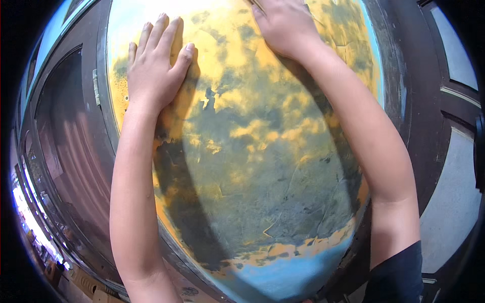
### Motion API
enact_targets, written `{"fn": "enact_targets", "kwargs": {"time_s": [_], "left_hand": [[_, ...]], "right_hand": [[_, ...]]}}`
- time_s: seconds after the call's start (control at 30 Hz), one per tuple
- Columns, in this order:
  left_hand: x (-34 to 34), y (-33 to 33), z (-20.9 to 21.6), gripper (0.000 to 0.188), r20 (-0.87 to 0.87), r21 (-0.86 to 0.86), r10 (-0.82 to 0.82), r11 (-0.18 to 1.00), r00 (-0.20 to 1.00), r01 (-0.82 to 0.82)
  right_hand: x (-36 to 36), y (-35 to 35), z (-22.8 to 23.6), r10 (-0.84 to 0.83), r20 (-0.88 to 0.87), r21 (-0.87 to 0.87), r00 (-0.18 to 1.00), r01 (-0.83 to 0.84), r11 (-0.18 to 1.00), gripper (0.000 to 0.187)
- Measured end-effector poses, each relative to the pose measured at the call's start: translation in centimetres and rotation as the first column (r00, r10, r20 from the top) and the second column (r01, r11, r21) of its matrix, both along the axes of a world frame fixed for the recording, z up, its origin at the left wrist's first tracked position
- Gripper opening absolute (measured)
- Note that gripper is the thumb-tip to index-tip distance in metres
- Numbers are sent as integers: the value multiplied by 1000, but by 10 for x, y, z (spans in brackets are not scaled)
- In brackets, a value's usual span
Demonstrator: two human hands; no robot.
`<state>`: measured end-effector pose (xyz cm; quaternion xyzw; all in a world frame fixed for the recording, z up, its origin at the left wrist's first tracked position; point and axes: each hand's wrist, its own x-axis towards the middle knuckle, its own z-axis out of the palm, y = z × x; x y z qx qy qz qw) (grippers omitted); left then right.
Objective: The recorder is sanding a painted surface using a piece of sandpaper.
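Note:
A large panel (268,166) faces me, its yellow surface worn to dark grey-green patches, with torn, flaking bits and light blue showing along the lower edge. My left hand (157,68) lies flat on its upper left part, fingers spread and nothing held. At the top, my right hand (289,25) is bent against the panel, its fingertips partly cut off by the picture's edge. A thin, pale edge of something shows beside those fingers; its kind cannot be made out. Both forearms cast dark shadows over the panel.
A dark frame (106,65) surrounds the panel, with a metal hinge (96,87) on its left. Further left stands a dark door with a glossy arched pane (65,116). On the right is dark woodwork with pale blue-grey panels (449,187). Small items clutter the lower left.

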<state>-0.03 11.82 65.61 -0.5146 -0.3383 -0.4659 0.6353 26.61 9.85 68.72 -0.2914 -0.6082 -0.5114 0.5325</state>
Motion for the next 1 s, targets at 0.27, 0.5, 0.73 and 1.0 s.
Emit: {"fn": "enact_targets", "kwargs": {"time_s": [0.27, 0.5, 0.73, 1.0], "left_hand": [[0, 2, 0, 60, 1, 3, -30, 1000, 1000, 30], [-8, 4, -6, 61, 8, -10, -2, 1000, 1000, 2], [-6, 1, -7, 60, -2, -24, -51, 998, 999, 51], [-8, -1, -11, 61, 0, -41, -38, 998, 999, 38]], "right_hand": [[6, -10, 10, 56, -100, 10, 993, -55, 998, 48], [-17, -28, -11, -70, 134, -188, 989, 95, 978, 51], [-23, -16, -11, -78, 74, -80, 994, 84, 993, 50], [-18, -17, -11, -32, 50, -21, 998, 33, 999, 51]]}}
